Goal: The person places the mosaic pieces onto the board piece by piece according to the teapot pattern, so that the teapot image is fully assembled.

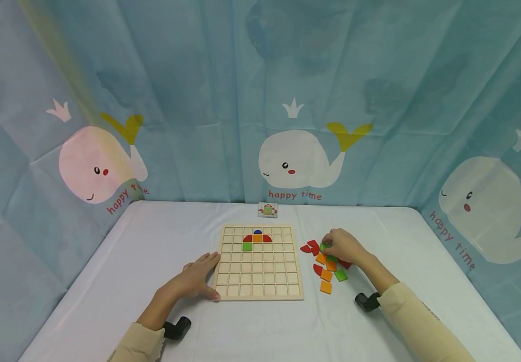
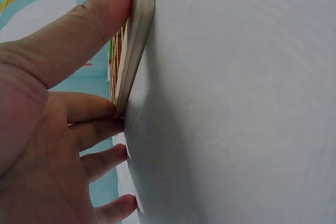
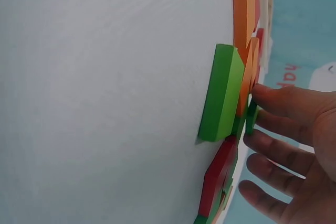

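A wooden grid board [image 1: 257, 279] lies on the table. In its upper rows sit a blue half-round piece [image 1: 257, 232], an orange square [image 1: 257, 239], two red curved pieces [image 1: 248, 239] and a green square [image 1: 247, 247]. My left hand [image 1: 195, 277] rests against the board's left edge, fingers extended, thumb near the front corner; the left wrist view shows the thumb [image 2: 89, 27] along the wooden side. To the right of the board, my right hand [image 1: 345, 246] pinches a green square tile [image 3: 252, 116] between thumb and fingertips, over the loose pieces.
Loose orange tiles [image 1: 326, 287], red pieces [image 1: 313, 247] and another green tile [image 1: 340, 275] lie scattered right of the board, some overlapping. A small pattern card [image 1: 267, 210] lies behind the board. A whale-print curtain [image 1: 215, 161] surrounds the white table [image 1: 260, 332].
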{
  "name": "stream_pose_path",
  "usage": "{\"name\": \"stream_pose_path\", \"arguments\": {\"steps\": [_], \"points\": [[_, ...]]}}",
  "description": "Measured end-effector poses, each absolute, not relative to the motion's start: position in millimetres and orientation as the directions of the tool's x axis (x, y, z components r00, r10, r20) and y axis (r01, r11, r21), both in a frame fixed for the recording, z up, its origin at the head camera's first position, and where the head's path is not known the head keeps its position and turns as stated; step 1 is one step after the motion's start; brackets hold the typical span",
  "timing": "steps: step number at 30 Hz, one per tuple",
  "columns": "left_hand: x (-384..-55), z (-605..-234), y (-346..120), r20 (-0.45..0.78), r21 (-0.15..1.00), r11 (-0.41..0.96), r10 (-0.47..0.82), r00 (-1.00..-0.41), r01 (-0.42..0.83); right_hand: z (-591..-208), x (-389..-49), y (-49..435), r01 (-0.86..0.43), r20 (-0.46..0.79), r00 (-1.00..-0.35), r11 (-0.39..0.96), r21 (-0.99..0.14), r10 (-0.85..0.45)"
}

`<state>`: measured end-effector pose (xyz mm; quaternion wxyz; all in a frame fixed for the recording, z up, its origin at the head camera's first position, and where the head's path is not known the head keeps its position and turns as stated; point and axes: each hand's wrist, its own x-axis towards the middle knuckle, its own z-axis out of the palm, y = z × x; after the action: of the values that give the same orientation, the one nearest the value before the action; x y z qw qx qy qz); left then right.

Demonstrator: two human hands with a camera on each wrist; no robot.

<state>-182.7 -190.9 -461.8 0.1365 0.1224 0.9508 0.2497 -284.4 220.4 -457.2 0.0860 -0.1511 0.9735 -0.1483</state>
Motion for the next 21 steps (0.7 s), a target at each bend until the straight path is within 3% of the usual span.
{"name": "stream_pose_path", "arguments": {"steps": [21], "points": [[-183.4,-462.9,-190.4,-0.191,0.49,0.854,0.303,-0.934,0.177,-453.5,-285.9,203.2,-0.301,-0.047,-0.939,0.881,-0.366,-0.341]]}}
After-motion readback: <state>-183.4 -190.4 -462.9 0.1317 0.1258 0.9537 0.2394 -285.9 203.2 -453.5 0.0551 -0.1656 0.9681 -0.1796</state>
